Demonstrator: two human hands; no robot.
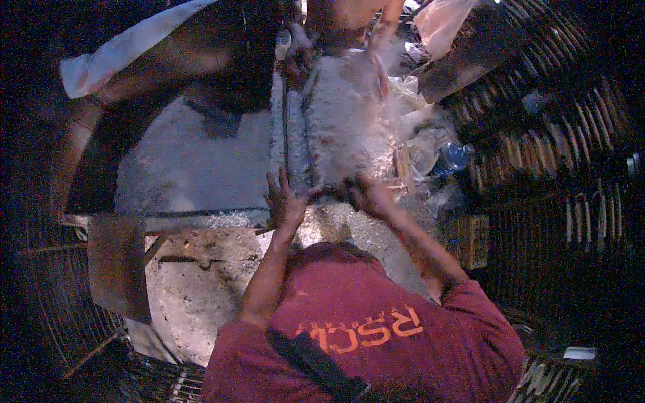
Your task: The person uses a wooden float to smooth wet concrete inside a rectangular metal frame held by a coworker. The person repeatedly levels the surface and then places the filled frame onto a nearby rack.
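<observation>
A long tray-like frame heaped with pale powder lies in front of me, dust blurring its right side. At its near left corner, my left hand has its fingers stretched apart beside a dark rail, the thumb reaching along the near edge. My right hand bends its fingers round the near edge, their tips dark and partly hidden. Across from me, another person's hand is by the far left corner, and that person's other arm reaches down to the far right.
Left of the frame is a broad bin of grey-white powder with a raised near edge. Crumpled pale plastic sheeting and a blue plastic item lie to the right. Slatted walls stand at the right; a brown board hangs at the left.
</observation>
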